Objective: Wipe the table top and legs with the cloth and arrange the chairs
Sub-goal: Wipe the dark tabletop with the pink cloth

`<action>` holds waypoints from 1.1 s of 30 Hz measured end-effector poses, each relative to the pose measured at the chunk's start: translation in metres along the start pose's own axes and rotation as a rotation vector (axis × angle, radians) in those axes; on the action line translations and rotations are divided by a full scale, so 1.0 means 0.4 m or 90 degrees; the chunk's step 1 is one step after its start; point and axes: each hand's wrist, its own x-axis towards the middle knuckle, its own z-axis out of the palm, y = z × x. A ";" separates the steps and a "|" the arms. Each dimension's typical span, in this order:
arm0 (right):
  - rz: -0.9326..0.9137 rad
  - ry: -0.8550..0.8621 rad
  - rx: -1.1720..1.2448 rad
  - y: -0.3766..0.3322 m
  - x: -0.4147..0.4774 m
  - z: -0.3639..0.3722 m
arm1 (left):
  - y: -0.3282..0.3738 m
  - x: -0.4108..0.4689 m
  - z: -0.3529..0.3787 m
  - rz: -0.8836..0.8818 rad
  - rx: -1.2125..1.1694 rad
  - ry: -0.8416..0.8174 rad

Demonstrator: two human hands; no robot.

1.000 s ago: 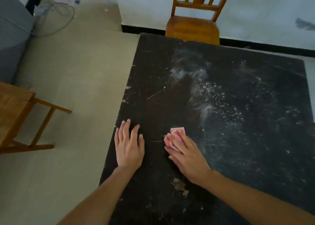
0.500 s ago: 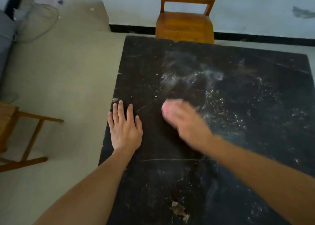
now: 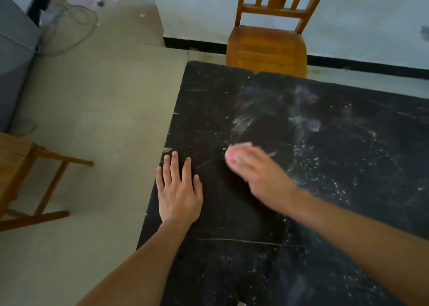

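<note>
1. Right hand (image 3: 253,173), blurred, has swept the pink cloth (image 3: 230,157) toward 12 o'clock since a second ago; its grip cannot be told.
2. Left hand (image 3: 178,189) stays flat, fingers straight, on the table (image 3: 232,213), at 9 o'clock of the cloth.

Scratched black table (image 3: 232,213) under white dust (image 3: 313,161)

Looped cable (image 3: 95,25) on beige floor (image 3: 92,108)
</note>
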 end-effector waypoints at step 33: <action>0.116 -0.065 -0.097 0.272 0.396 0.024 | -0.009 0.007 0.011 0.014 0.027 0.015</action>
